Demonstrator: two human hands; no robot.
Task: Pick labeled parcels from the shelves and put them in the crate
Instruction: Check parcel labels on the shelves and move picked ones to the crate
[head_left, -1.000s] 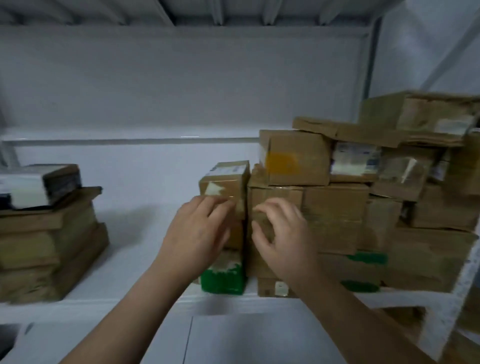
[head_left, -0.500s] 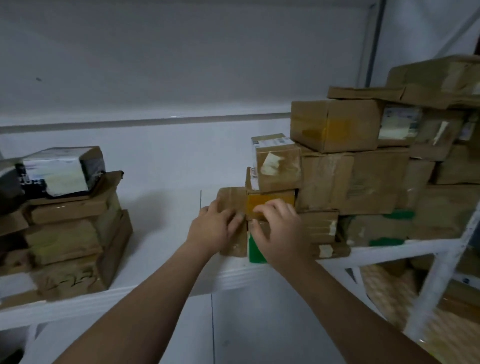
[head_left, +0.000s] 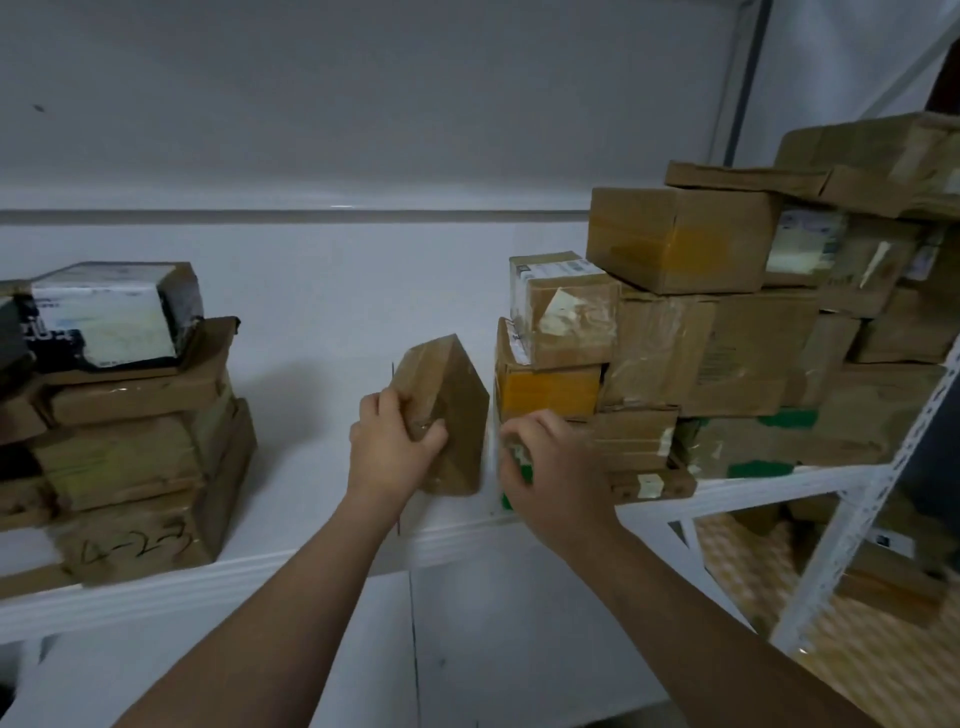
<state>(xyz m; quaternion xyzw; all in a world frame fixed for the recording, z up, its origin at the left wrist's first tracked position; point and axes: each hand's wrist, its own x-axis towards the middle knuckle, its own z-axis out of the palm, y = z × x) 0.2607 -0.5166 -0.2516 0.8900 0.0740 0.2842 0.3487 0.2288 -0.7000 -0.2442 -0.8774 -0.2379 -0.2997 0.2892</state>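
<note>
My left hand (head_left: 395, 447) grips a small brown taped cardboard parcel (head_left: 447, 405), tilted on edge and pulled clear of the stack to its right. My right hand (head_left: 550, 462) is curled around the near corner of a green-and-white parcel (head_left: 514, 467) at the bottom left of that stack; the hand hides most of it. The stack (head_left: 717, 353) holds several brown boxes, some with white labels, piled on the white shelf (head_left: 311, 561). No crate is in view.
A second pile of flat brown parcels (head_left: 135, 467) with a black-and-white labelled box (head_left: 109, 317) on top sits at the shelf's left end. A white perforated upright (head_left: 857, 514) stands at the right. More parcels lie on a lower shelf (head_left: 883, 587).
My left hand has drawn the small brown parcel out of the stack and moved it left, tilting it. My right hand stayed at the stack's bottom left corner. The camera view shifted left.
</note>
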